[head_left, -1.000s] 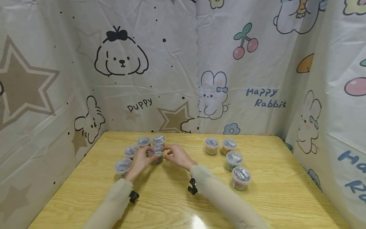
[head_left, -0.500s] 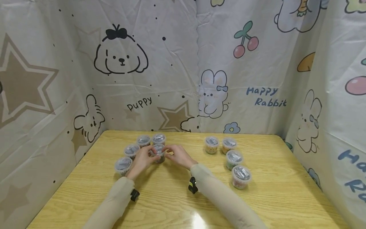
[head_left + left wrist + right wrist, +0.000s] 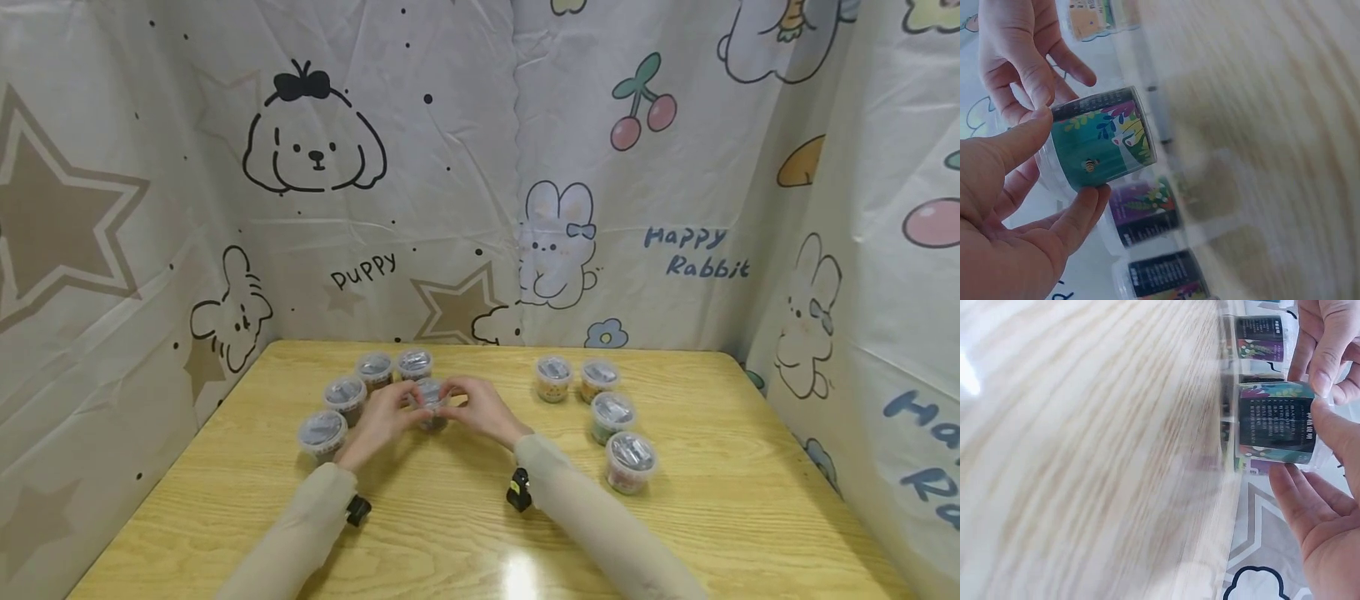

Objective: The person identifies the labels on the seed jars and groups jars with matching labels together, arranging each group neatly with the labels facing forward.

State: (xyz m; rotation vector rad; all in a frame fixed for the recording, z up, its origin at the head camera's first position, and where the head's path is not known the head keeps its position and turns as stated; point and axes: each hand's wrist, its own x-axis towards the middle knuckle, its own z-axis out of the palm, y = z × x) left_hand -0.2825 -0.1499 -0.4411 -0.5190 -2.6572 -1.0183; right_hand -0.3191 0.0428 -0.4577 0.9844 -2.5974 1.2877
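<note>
Both hands hold a small clear plastic tub [image 3: 431,400] with a translucent lid, left of the table's middle. Its wrapped label [image 3: 1100,140] is teal with leaves and a bee in the left wrist view, while dark printed text [image 3: 1277,427] faces the right wrist camera. My left hand [image 3: 390,417] grips the tub from the left, thumb and fingers spread across it near the lid. From the other side my right hand [image 3: 482,410] grips it near the lid, thumbs close together. Fingers partly cover the lid in the head view.
Several similar lidded tubs stand left and behind, including a near-left tub [image 3: 323,435] and a back tub [image 3: 415,365]. Another curved group stands at right, its nearest tub [image 3: 631,461] toward the front. Patterned cloth [image 3: 450,167] surrounds the wooden table [image 3: 450,533].
The tub between my hands has shifted slightly right, away from the left group. My right hand's fingers have closed in on it, and both hands have moved right with it.
</note>
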